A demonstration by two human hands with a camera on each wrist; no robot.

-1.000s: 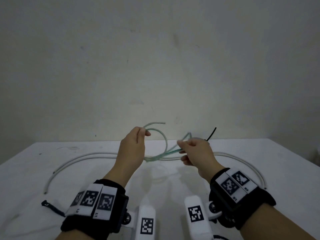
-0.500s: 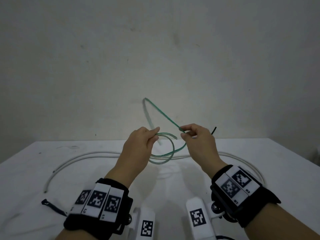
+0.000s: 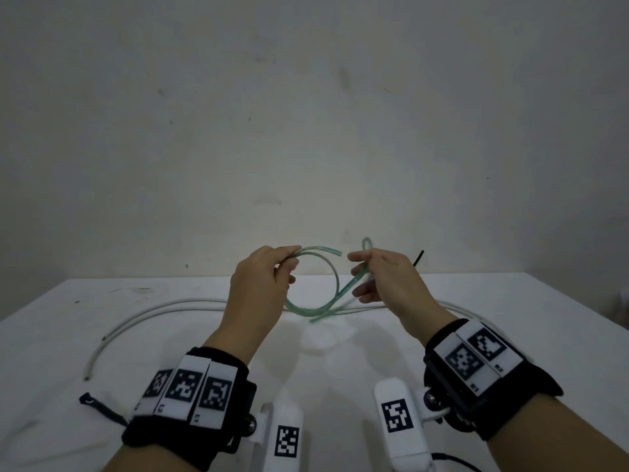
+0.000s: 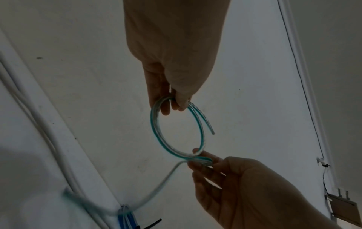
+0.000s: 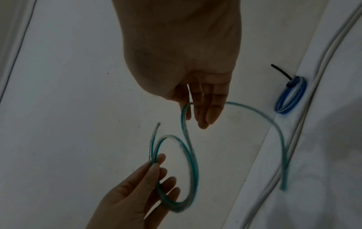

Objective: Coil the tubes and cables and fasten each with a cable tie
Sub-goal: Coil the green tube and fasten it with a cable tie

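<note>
Green tube [image 3: 335,284] held in air above bench [image 3: 102,335], between both hands. Left hand [image 3: 258,287] fingers pinch top of the loop; right hand [image 3: 384,281] fingers hold the run just right of it, loose tail trailing toward bench. Right hand nearer the uncoiled part. No containers. Blue coil [image 5: 291,96] lies on bench, already tied w/ black cable tie [image 5: 282,72].

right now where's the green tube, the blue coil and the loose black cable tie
green tube [image 4: 156,133]: left wrist view, left side of loop
blue coil [image 5: 290,97]: right wrist view, lying on the table, right side
black cable tie [image 3: 102,408]: head view, mid-strap
</note>
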